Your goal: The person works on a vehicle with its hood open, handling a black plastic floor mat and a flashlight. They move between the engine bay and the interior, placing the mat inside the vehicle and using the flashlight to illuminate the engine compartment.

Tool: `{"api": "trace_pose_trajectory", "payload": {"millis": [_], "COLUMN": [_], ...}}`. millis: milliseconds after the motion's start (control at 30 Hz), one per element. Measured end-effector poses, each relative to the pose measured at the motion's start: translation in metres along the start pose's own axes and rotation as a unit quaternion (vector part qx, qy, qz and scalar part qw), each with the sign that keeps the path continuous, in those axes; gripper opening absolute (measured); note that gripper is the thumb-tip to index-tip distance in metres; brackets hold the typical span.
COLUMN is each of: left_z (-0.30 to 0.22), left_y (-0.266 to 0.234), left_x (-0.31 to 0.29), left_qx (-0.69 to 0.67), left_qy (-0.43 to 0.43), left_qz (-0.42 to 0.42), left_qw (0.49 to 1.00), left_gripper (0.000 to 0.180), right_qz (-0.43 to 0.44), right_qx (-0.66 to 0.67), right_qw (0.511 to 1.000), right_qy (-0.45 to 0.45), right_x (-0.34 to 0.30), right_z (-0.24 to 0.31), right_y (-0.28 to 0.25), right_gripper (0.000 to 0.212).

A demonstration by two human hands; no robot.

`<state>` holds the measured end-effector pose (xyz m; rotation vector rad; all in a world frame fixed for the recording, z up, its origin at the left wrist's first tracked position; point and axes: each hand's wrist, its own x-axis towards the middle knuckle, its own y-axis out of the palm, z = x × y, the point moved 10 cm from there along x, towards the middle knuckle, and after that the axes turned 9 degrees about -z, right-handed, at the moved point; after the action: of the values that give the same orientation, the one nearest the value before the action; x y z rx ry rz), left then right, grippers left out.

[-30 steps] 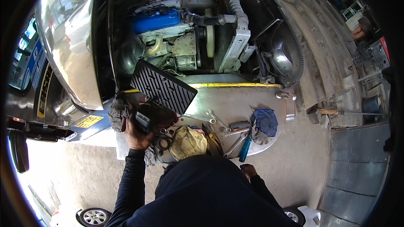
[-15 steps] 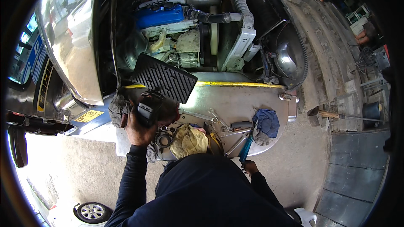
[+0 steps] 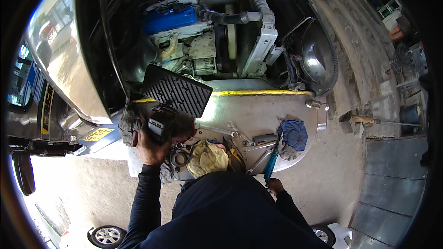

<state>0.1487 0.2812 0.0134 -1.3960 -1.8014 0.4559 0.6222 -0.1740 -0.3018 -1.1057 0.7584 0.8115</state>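
Note:
My left hand (image 3: 152,146) is closed around the black block-like base (image 3: 159,123) of a work light, whose flat ribbed back (image 3: 177,90) faces up. The light leans over the yellow-edged fender, and a bright patch glows beside it. My right hand (image 3: 275,186) grips the near end of a teal-handled tool (image 3: 271,162) at the fender's near edge. Its exact kind cannot be made out. Between my hands lie a yellow cloth (image 3: 207,157), several wrenches (image 3: 219,130) and a dark ring-shaped part (image 3: 179,158). A blue cloth (image 3: 293,134) rests beyond the tool.
Ahead is an open engine bay with a blue valve cover (image 3: 170,19) and a grey hose (image 3: 235,18). A raised panel (image 3: 60,50) stands at the left. Wooden planks (image 3: 350,50) and a hammer-like tool (image 3: 362,119) are at the right.
My view has shifted slightly, so a second wheel now shows at the bottom right. Both hands keep their grips, and the light stays in nearly the same place.

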Motion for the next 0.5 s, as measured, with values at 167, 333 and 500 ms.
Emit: {"api": "trace_pose_trajectory", "payload": {"millis": [167,333,500], "left_z": [-0.001,0.004,0.006], "left_y": [0.0,0.004,0.007], "left_x": [0.003,0.004,0.004], "left_qx": [0.004,0.005,0.004], "left_qy": [-0.003,-0.004,-0.002], "left_qz": [-0.003,0.006,0.001], "left_qw": [1.0,1.0,1.0], "left_gripper": [0.084,0.086,0.088], "right_qz": [0.011,0.011,0.02], "right_qx": [0.02,0.036,0.05], "right_qw": [0.999,0.999,0.998], "right_qy": [-0.031,-0.027,-0.03], "right_x": [-0.001,0.007,0.025], "right_z": [0.016,0.019,0.007], "right_y": [0.002,0.008,0.014], "right_gripper": [0.035,0.033,0.029]}}
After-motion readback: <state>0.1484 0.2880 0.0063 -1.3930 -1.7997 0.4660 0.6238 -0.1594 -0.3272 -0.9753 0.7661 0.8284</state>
